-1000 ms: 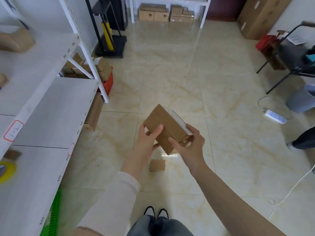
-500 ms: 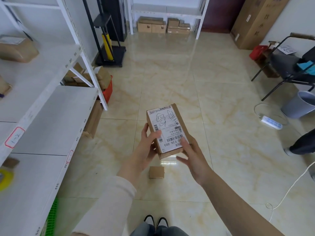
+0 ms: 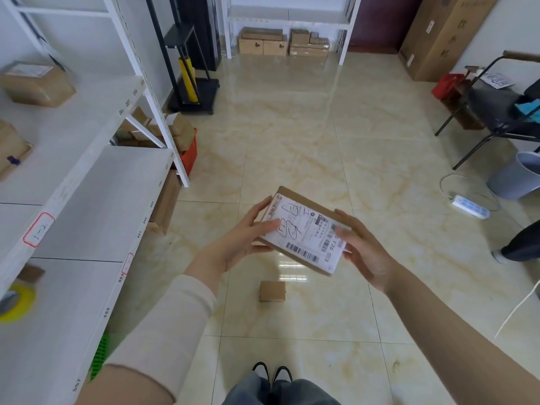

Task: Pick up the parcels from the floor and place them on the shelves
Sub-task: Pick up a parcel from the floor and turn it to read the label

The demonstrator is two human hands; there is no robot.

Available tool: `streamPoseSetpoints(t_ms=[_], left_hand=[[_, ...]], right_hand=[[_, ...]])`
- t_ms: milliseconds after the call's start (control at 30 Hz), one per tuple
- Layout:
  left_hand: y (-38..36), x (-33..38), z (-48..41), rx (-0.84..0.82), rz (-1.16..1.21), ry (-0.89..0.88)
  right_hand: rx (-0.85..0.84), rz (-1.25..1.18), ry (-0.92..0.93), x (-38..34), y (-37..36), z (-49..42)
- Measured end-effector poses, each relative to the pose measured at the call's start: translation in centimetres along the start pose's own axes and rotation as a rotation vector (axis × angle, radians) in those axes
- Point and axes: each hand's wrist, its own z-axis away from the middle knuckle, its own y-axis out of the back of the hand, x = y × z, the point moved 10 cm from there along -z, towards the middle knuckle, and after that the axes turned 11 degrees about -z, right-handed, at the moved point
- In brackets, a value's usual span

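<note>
Both hands, left hand (image 3: 239,238) and right hand (image 3: 362,247), gripped the parcel (image 3: 304,235), which had turned label-up, probably for reading its shelf (image 3: 96,200) code.

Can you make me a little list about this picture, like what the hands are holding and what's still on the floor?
held thing: labelled parcel, label side up
left hand: grips the parcel's left end
right hand: grips the parcel's right end
on the floor: small brown box, just ahead of the shoes
shelves: on the person's left, a few parcels already on them
tape roll: yellow, on the near shelf
</note>
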Motion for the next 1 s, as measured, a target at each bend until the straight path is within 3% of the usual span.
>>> streamPoseSetpoints(t_ms=[100, 167, 333, 400, 467, 533, 733, 867, 1000], left_hand=[[-0.7, -1.0, 0.2, 0.111, 0.159, -0.015], [-2.4, -2.2, 0.6, 0.106, 0.128, -0.005], [-1.1, -3.1, 1.4, 0.138, -0.009, 0.036], [-1.0, -2.5, 1.3, 0.068, -0.146, 0.016], [-3.1, -2.1, 1.5, -0.120, -0.274, 0.024], [-4.0, -2.2, 1.6, -0.167, -0.268, 0.033], [-4.0, -1.4, 0.6, 0.071, -0.013, -0.063], [-4.7, -1.4, 0.0, 0.253, 0.221, -0.084], [-5.6, -1.1, -0.2, 0.288, 0.328, -0.117]], right_hand=[[0.042, -0.132, -0.015, 2.0, -0.1, -0.1], [0.045, -0.172, -0.020, 2.7, -0.3, 0.0], [-0.034, -0.004, -0.019, 1.3, 0.7, 0.3], [-0.122, 0.126, -0.036, 0.8, 0.2, 0.3], [-0.197, 0.206, -0.067, 0.6, -0.7, 0.3], [-0.211, 0.227, -0.049, 0.1, -1.4, 0.1], [0.159, -0.095, 0.188, -0.9, 0.3, 0.0], [0.150, -0.170, 0.213, 1.1, -1.3, 0.8], [0.188, -0.172, 0.246, 1.3, -1.4, 1.0]])
